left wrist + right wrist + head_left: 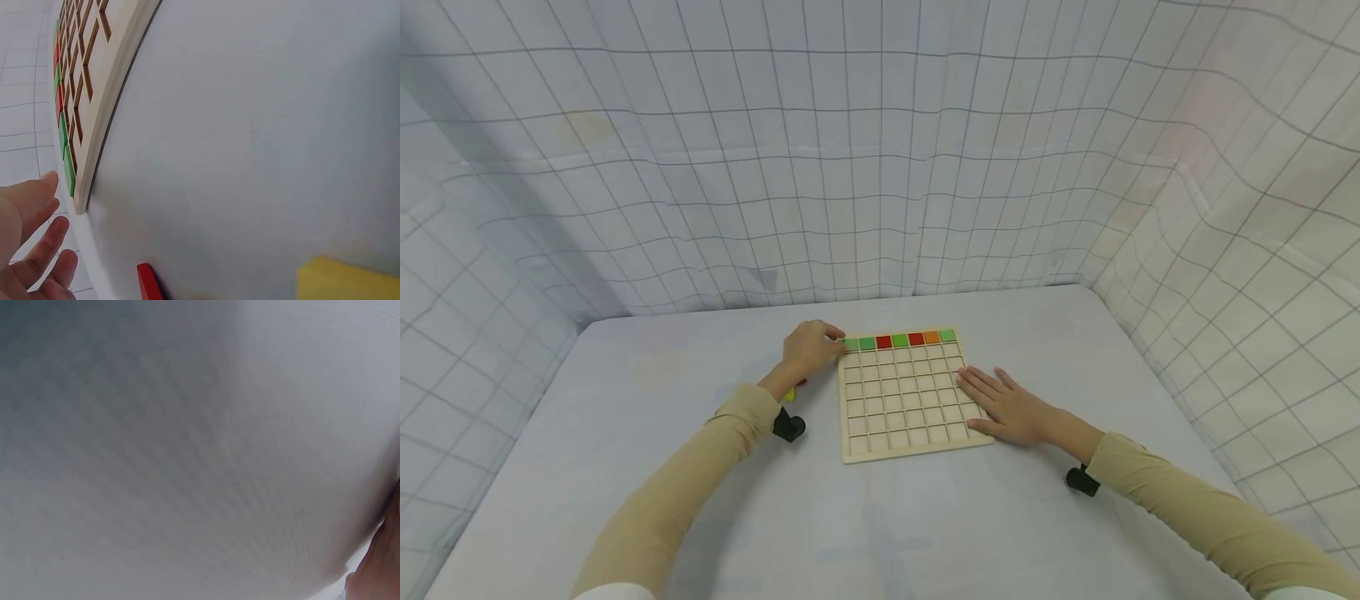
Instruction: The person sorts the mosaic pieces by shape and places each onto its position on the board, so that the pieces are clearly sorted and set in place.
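Note:
A square wooden grid board (917,452) lies flat on the table. Green, red and orange square tiles fill its far row. My left hand (808,348) is at the board's far left corner, its fingertips close to the green tile (851,345) at that end. In the left wrist view the fingers (39,194) are loosely bent and I see nothing held between them; the end green tile (69,172) sits in its cell. My right hand (1011,410) rests flat with straight fingers on the board's right edge. The right wrist view shows only part of that hand (378,565).
A yellow piece (347,282) and a red piece (149,282) lie on the table left of the board, mostly hidden under the left wrist in the head view. Grid-patterned curtains (865,167) enclose the white table (887,517) at the back and sides.

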`<state>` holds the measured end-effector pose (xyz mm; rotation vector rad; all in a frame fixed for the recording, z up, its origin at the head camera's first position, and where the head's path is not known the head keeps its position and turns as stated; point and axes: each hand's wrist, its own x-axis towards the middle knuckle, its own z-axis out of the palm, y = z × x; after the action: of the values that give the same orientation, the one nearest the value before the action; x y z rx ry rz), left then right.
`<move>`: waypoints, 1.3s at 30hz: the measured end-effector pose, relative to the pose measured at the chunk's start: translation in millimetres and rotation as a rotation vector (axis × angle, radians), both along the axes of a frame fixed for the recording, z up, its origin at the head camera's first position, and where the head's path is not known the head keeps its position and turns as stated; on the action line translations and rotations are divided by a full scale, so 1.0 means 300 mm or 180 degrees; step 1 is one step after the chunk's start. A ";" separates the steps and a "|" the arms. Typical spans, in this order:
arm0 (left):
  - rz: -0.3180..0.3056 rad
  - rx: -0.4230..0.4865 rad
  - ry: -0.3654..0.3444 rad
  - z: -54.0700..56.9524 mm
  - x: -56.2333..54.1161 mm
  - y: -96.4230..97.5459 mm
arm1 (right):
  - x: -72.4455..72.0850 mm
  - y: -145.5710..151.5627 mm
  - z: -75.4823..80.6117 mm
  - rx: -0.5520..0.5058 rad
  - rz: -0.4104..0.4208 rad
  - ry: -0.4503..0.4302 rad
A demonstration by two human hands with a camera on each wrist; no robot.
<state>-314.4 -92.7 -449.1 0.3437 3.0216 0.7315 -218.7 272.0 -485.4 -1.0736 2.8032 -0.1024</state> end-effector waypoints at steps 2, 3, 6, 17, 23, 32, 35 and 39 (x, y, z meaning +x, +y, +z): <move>0.0002 -0.0003 0.0022 0.003 0.001 -0.013 | 0.000 0.001 -0.001 -0.0001 -0.0002 0.0011; 0.0011 -0.0002 0.0030 0.005 0.003 -0.020 | 0.001 0.001 -0.001 0.0002 -0.0006 0.0016; 0.0025 -0.0011 0.0057 0.007 0.010 -0.041 | 0.003 -0.001 0.001 -0.0008 -0.0013 0.0025; 0.0183 0.0074 -0.0041 -0.007 0.063 -0.129 | 0.007 -0.013 0.010 -0.0123 0.0026 0.0121; 0.0203 0.0081 0.0059 -0.004 0.092 -0.171 | 0.003 -0.012 0.006 -0.0028 -0.0022 0.0061; 0.0286 0.0148 0.0163 -0.004 0.140 -0.200 | 0.006 -0.011 0.000 -0.0082 0.0007 0.0100; 0.0324 0.0196 0.0155 -0.008 0.153 -0.207 | 0.008 -0.013 0.000 -0.0160 0.0042 0.0161; 0.0400 0.0258 0.0118 -0.011 0.168 -0.218 | 0.007 -0.015 0.001 -0.0214 0.0049 0.0146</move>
<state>-263.9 -157.9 -452.3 0.1715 3.0774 0.8669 -216.5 267.5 -485.0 -1.1261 2.8507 -0.1739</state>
